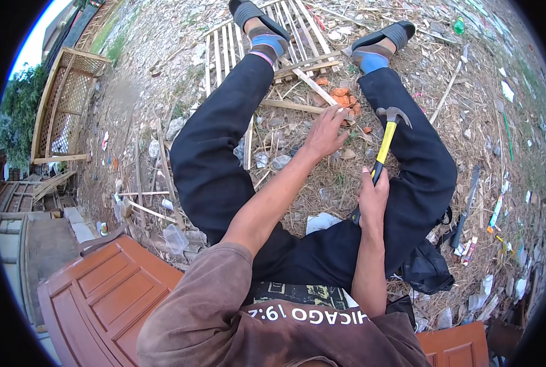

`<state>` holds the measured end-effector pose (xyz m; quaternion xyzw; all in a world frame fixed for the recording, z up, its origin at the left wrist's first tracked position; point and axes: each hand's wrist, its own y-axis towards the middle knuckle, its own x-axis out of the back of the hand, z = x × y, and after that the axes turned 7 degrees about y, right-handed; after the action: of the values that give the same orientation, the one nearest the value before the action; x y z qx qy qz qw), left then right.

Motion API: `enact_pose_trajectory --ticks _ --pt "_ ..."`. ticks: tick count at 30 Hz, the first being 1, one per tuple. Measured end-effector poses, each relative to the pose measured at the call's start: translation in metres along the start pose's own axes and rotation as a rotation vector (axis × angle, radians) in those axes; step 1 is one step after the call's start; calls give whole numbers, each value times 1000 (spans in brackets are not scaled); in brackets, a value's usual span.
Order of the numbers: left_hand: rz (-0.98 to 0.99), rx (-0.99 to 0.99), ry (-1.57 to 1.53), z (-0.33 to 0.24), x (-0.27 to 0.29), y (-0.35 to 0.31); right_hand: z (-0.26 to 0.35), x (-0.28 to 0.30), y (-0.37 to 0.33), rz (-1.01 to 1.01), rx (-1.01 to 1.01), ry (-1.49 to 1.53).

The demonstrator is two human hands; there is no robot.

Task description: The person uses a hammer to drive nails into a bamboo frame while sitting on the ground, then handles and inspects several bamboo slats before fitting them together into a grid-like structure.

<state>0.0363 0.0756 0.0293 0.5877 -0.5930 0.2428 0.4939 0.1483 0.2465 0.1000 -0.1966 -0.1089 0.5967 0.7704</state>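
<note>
My right hand point(373, 199) is wrapped round the black-and-yellow handle of a claw hammer point(384, 144). The hammer's metal head points away from me, beside my right knee. My left hand point(328, 130) reaches between my legs, its fingers closed over the near end of a wooden strip point(313, 84). A second wooden strip point(291, 106) meets it there from the left. Broken orange brick pieces point(343, 98) lie right by my left fingertips. Whether a small thing is pinched between those fingers is too small to tell.
A slatted wooden frame point(224, 52) lies on the ground by my feet. A reddish-brown panelled door point(117, 287) lies behind me at left. A lattice panel point(71, 104) stands far left. At right are a machete-like blade point(471, 196), a black bag point(429, 267) and scattered litter.
</note>
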Motion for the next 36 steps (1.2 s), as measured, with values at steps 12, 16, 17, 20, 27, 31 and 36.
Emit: enact_pose_trajectory --ticks 12,16,17,20,27,31,36 --pt "-67 -30 43 13 5 21 0 -9 3 -19 -15 -106" --pt "-103 -39 -155 25 -10 30 3 -13 5 -27 -47 -138" --pt "-169 -31 -170 20 -11 33 3 -13 5 -40 -55 -126" --pt "-171 213 -454 17 -24 42 1 -12 9 -33 -68 -76" --pt "-273 104 -322 28 -45 38 5 -18 12 -50 -125 -57" --pt "-297 148 -356 29 -48 39 6 -21 12 -32 -127 -93" --pt "-253 201 -374 24 -42 41 0 -19 14 -37 -75 -191"
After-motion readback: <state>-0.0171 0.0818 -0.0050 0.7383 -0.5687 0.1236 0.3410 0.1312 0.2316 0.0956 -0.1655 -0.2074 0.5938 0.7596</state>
